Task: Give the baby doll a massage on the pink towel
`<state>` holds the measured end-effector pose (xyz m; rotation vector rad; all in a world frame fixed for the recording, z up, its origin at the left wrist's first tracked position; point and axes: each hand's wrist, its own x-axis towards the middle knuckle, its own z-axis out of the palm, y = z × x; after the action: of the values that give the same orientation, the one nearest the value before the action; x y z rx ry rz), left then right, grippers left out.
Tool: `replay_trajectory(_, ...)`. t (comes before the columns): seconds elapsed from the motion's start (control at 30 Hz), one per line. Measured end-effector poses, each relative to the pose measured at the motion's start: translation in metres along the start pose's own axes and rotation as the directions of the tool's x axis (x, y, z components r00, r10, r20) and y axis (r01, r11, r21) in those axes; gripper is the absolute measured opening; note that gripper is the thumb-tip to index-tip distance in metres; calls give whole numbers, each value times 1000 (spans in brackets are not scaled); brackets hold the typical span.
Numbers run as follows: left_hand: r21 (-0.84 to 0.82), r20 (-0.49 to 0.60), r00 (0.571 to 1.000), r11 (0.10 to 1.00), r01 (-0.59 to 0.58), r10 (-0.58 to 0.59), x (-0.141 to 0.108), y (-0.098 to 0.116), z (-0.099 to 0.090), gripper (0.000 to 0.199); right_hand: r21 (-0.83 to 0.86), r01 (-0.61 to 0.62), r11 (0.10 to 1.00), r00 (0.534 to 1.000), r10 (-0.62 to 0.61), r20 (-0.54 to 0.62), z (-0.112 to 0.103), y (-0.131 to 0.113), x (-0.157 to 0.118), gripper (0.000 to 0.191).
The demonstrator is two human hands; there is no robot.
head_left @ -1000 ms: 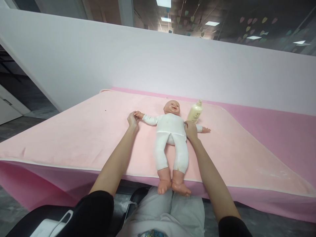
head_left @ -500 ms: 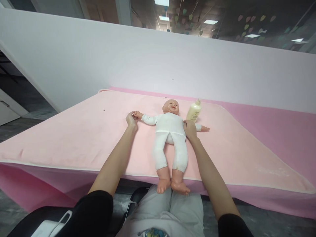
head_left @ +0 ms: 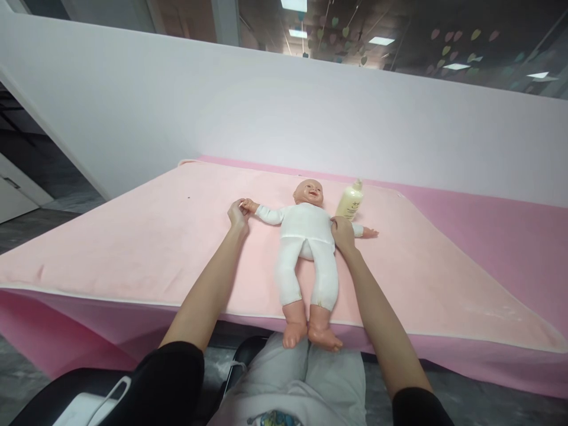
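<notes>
A baby doll (head_left: 307, 228) with a white cloth body lies on its back on the pink mat (head_left: 133, 248), its head away from me and its feet over the near edge. My left hand (head_left: 238, 215) is closed round the doll's hand at the left, with that arm stretched out sideways. My right hand (head_left: 342, 232) is closed at the right side of the doll's torso, over part of its other arm; its fingertips are partly hidden. Just beyond my right hand stands a pale yellow bottle (head_left: 349, 200).
A white partition (head_left: 284, 112) rises behind the mat. Pink cloth (head_left: 497, 236) shows at the right and hangs at the front edge. At the lower left, a white device (head_left: 86, 409) with a cable lies on a black surface.
</notes>
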<state>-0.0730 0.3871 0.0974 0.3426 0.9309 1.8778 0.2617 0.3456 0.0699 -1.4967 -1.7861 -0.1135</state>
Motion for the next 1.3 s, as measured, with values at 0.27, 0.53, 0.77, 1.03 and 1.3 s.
replay_trajectory(0.27, 14, 6, 1000, 1000, -13, 13, -2, 0, 0, 8, 9, -3, 1000, 1000, 3, 3, -1, -1, 0, 29)
replay_trajectory(0.53, 39, 2, 1000, 999, -28, 28, -2, 0, 0, 8, 20, -16, 1000, 1000, 15, 20, -2, -1, 1, 30)
replay_trajectory(0.77, 28, -13, 1000, 999, -20, 21, -4, 1, 1, 12, 12, 2, 1000, 1000, -2, -12, 1, 1, 0, 30)
replay_trajectory(1.03, 52, -6, 999, 998, -42, 42, -4, -1, 1, 13, -10, 2, 1000, 1000, -2, 4, 1, 1, 0, 30)
replay_trajectory(1.3, 98, 42, 990, 986, -135, 132, 2, -6, -2, 14, -4, -3, 1000, 1000, 3, 23, -1, -1, 1, 31)
